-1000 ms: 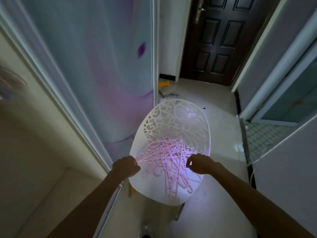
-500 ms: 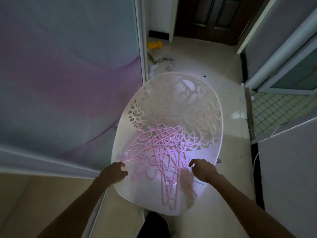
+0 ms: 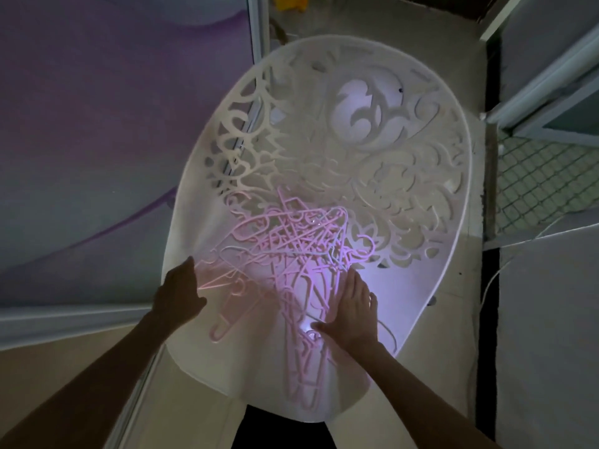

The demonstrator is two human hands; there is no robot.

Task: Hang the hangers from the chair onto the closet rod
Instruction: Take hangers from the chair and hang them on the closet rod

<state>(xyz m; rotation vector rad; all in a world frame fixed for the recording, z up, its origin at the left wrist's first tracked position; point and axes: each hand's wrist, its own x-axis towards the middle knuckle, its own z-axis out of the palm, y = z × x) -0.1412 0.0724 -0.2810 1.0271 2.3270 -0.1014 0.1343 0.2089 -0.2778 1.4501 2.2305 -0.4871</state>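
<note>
Now my right hand (image 3: pixel 355 311) lies flat, fingers straight, on the pink hangers (image 3: pixel 291 251). My left hand (image 3: pixel 180 291) rests unclenched at the white chair (image 3: pixel 421 286)'s left rim, just beside the closet door (image 3: pixel 97 124).

Thin pink plastic hangers (image 3: pixel 285 254) lie on a smooth white plastic chair (image 3: pixel 421 196) over glossy floor tiles (image 3: pixel 453 367).

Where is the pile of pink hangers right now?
In the head view the hangers lie tangled on the white chair's seat, low and centre, between the left hand and the right hand, which lies on them.
</note>
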